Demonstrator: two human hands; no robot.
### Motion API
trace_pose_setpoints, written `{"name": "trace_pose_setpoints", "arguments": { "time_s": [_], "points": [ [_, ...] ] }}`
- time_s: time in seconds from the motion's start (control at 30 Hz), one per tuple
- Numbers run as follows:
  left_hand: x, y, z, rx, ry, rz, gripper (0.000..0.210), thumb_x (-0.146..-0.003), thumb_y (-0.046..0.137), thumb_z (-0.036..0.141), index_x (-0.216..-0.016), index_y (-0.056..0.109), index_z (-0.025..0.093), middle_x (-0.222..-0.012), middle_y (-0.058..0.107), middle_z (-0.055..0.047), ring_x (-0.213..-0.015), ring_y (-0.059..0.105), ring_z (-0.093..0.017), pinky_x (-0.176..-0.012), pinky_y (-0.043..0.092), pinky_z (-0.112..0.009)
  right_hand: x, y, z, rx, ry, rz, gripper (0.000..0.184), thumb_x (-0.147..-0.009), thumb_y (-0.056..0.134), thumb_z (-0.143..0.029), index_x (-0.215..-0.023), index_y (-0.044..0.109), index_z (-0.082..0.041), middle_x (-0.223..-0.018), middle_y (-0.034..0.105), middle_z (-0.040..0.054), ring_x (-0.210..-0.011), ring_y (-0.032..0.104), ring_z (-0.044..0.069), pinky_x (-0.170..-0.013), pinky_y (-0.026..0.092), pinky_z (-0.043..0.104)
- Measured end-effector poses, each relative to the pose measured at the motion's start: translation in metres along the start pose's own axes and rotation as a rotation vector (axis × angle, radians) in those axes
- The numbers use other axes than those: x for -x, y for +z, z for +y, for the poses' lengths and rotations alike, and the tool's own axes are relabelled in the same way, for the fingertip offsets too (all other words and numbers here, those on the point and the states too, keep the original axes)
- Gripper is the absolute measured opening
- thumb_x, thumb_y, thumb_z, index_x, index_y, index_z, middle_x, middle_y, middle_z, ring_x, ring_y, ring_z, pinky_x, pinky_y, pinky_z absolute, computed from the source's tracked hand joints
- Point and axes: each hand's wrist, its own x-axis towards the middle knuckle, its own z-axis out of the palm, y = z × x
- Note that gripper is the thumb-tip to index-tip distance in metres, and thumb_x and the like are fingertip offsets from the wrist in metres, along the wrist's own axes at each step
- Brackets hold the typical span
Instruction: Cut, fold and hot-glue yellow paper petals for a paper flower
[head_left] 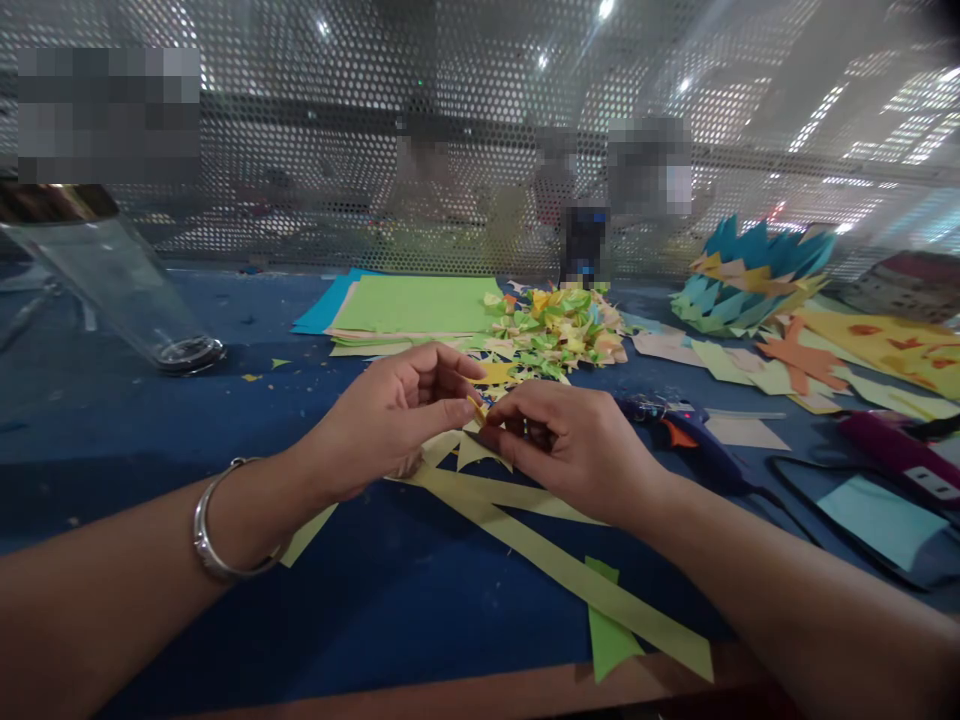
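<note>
Between my two hands is a small yellow piece of paper (478,408), pinched at the fingertips. My left hand (409,410), with a silver bangle on its wrist, grips the piece's left side between thumb and fingers. From the right, my right hand (566,440) pinches the other side; its lower fingers are curled. Below the hands lie long pale yellow paper strips (570,560) and cut scraps on the blue table. Just beyond is a heap of small folded paper pieces (566,325) in green, yellow and peach.
A stack of coloured sheets (420,305) lies behind my left hand. To the left stands a glass bottle (127,290). At right are a blue glue gun (697,440), a purple power strip (900,450) with cable, and paper crowns (757,275). A perforated metal screen (300,150) closes off the back.
</note>
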Motion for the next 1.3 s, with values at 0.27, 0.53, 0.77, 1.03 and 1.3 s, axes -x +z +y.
{"name": "trace_pose_setpoints", "arguments": {
  "time_s": [0.27, 0.53, 0.77, 1.03, 1.3],
  "points": [
    [-0.001, -0.001, -0.005, 0.087, -0.072, -0.027, 0.03, -0.084, 0.074, 0.031, -0.109, 0.062, 0.021, -0.095, 0.067, -0.002, -0.092, 0.065, -0.014, -0.085, 0.053, -0.029, 0.001, 0.0, 0.002, -0.002, 0.018, -0.002, 0.009, -0.089, 0.064, -0.024, -0.086, 0.07, -0.017, -0.072, 0.059, -0.0008, -0.063, 0.051, 0.01, -0.057, 0.035, 0.024],
    [-0.003, -0.002, -0.003, 0.133, -0.125, -0.008, 0.035, -0.081, 0.076, 0.027, -0.113, 0.063, 0.021, -0.092, 0.071, -0.003, -0.09, 0.069, -0.016, -0.083, 0.054, -0.03, 0.0, -0.001, 0.003, -0.017, 0.039, -0.009, 0.019, -0.093, 0.062, -0.035, -0.091, 0.07, -0.018, -0.073, 0.06, -0.0002, -0.061, 0.049, 0.01, -0.058, 0.036, 0.025],
    [-0.005, -0.006, -0.002, 0.168, -0.137, -0.028, 0.039, -0.084, 0.074, 0.023, -0.12, 0.06, 0.021, -0.095, 0.07, -0.003, -0.089, 0.067, -0.013, -0.082, 0.053, -0.025, 0.001, -0.002, 0.004, -0.052, 0.033, -0.001, 0.017, -0.094, 0.061, -0.032, -0.089, 0.07, -0.018, -0.074, 0.06, -0.0007, -0.062, 0.05, 0.009, -0.059, 0.038, 0.024],
    [-0.004, -0.008, -0.001, 0.138, -0.101, -0.06, 0.038, -0.084, 0.074, 0.024, -0.12, 0.063, 0.024, -0.099, 0.073, -0.004, -0.091, 0.07, -0.015, -0.084, 0.056, -0.027, 0.0, -0.005, 0.002, -0.018, 0.02, 0.027, 0.016, -0.094, 0.059, -0.028, -0.085, 0.068, -0.018, -0.073, 0.061, -0.0002, -0.064, 0.051, 0.01, -0.059, 0.038, 0.024],
    [-0.005, -0.011, 0.0, 0.139, -0.086, -0.102, 0.035, -0.086, 0.074, 0.025, -0.12, 0.065, 0.024, -0.109, 0.073, -0.004, -0.101, 0.069, -0.014, -0.089, 0.055, -0.024, 0.0, -0.007, 0.002, -0.02, -0.019, 0.079, 0.015, -0.094, 0.059, -0.024, -0.083, 0.067, -0.017, -0.072, 0.06, -0.0005, -0.062, 0.049, 0.01, -0.059, 0.038, 0.024]
  ]
}}
